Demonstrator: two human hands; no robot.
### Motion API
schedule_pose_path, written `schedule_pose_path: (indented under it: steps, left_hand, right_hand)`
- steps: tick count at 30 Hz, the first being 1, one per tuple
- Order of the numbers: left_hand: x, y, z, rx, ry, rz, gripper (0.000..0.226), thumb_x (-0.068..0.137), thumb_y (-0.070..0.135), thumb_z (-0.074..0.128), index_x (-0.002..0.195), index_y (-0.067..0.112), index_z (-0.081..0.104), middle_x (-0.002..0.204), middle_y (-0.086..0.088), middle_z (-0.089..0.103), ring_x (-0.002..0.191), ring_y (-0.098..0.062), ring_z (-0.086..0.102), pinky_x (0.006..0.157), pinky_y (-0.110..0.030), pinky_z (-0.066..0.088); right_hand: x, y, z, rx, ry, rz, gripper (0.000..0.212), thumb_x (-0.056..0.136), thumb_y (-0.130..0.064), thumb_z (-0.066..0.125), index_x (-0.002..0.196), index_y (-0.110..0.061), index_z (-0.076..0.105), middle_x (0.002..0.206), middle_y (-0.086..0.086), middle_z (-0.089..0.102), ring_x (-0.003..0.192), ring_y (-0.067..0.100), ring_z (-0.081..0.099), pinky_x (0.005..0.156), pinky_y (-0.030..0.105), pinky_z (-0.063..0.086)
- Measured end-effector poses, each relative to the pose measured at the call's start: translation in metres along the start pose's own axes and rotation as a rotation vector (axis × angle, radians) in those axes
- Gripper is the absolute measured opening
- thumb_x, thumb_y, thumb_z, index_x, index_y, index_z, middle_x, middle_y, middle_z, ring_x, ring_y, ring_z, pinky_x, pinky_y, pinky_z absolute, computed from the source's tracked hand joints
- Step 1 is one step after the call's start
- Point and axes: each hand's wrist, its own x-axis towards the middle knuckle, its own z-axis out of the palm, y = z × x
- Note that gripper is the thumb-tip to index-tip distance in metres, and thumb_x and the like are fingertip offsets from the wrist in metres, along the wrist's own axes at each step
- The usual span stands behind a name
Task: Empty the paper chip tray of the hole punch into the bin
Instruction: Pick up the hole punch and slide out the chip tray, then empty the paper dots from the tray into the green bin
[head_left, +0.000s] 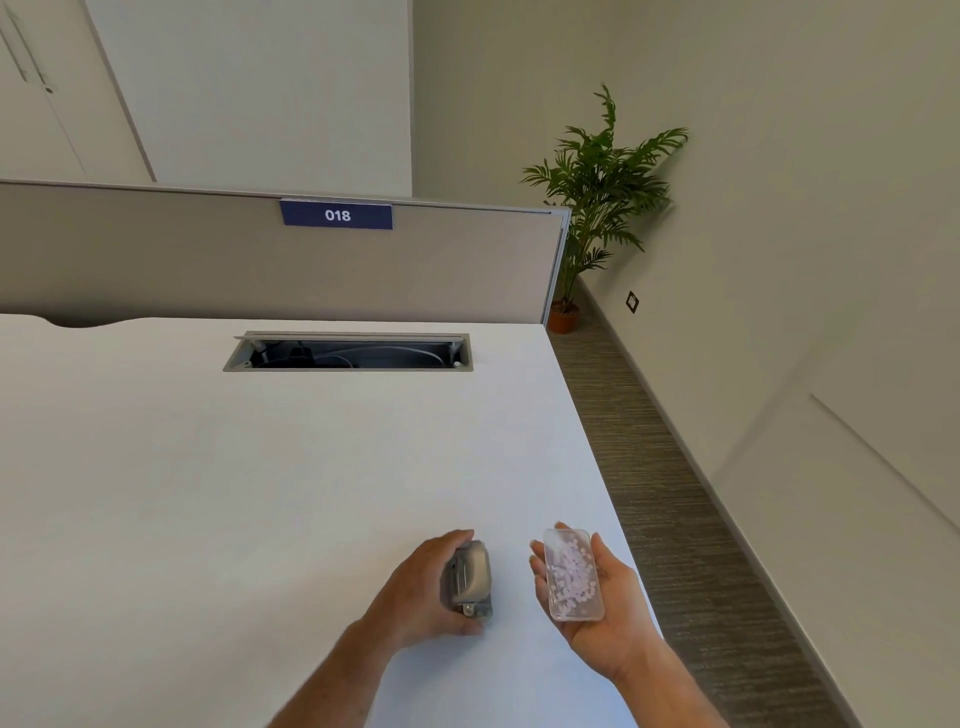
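The grey hole punch (467, 579) stands on the white desk (260, 493) near its front right corner, and my left hand (421, 597) is wrapped around it from the left. Separated from the punch, the clear plastic chip tray (574, 574) lies face up in the palm of my right hand (608, 613), a little above the desk's right edge. Several small pale paper chips fill the tray. No bin is in view.
A cable hatch (348, 353) is open at the back of the desk, below a grey partition with a "018" label (336, 214). Carpeted floor (675, 493) runs along the desk's right side. A potted plant (592, 208) stands in the far corner.
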Motion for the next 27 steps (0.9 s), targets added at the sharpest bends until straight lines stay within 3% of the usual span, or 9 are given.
schedule_pose_path:
  steps: [12,17,19,22,24,27]
  left_hand:
    - [0.001,-0.001,0.000,0.012,-0.046,-0.012,0.124,0.049,0.053,0.096,0.151,0.031,0.029,0.150,0.012,0.039,0.137,-0.005,0.036,0.111,-0.018,0.027]
    - [-0.003,0.007,-0.006,0.054,-0.068,-0.018,0.142,0.039,0.068,0.092,0.154,0.034,0.018,0.146,0.021,0.028,0.137,-0.001,0.030,0.114,-0.021,0.027]
    - [-0.003,0.012,-0.007,0.065,-0.028,-0.009,0.136,0.044,0.081,0.082,0.154,0.033,0.018,0.149,0.019,0.029,0.139,-0.003,0.030,0.116,-0.026,0.029]
    - [0.005,0.021,-0.005,0.218,0.084,0.086,0.119,0.065,0.097,0.045,0.156,0.024,0.020,0.163,0.004,0.026,0.149,-0.014,0.022,0.124,-0.035,0.019]
    - [0.010,0.032,-0.001,0.368,0.122,0.155,0.117,0.071,0.098,0.019,0.157,0.019,0.019,0.166,0.000,0.021,0.153,-0.017,0.014,0.126,-0.036,0.007]
    - [0.019,0.054,0.014,0.487,0.144,0.195,0.115,0.072,0.095,0.005,0.157,0.019,0.012,0.168,-0.001,0.013,0.155,-0.019,0.007,0.126,-0.038,0.003]
  right_hand:
    - [-0.009,0.005,0.003,-0.013,0.014,-0.018,0.051,0.102,-0.044,0.046,0.140,-0.014,0.059,0.114,0.021,0.073,0.079,0.033,0.077,0.064,0.039,0.064]
    - [-0.014,0.007,0.001,0.028,-0.003,-0.037,0.053,0.101,-0.047,0.045,0.140,-0.013,0.060,0.113,0.023,0.074,0.079,0.034,0.077,0.062,0.039,0.064]
    - [-0.016,0.006,0.000,0.052,-0.009,-0.052,0.052,0.101,-0.045,0.045,0.138,-0.012,0.061,0.113,0.024,0.074,0.080,0.035,0.077,0.062,0.040,0.065]
    - [-0.022,0.004,-0.003,0.063,-0.001,-0.075,0.048,0.100,-0.040,0.049,0.136,-0.012,0.064,0.118,0.024,0.073,0.084,0.035,0.076,0.066,0.040,0.065]
    - [-0.027,0.003,-0.007,0.072,0.014,-0.106,0.048,0.098,-0.037,0.050,0.135,-0.011,0.065,0.122,0.025,0.072,0.090,0.036,0.075,0.071,0.041,0.065]
    - [-0.038,0.001,-0.014,0.111,0.041,-0.164,0.047,0.097,-0.036,0.050,0.132,-0.010,0.067,0.124,0.026,0.071,0.097,0.037,0.072,0.075,0.041,0.063]
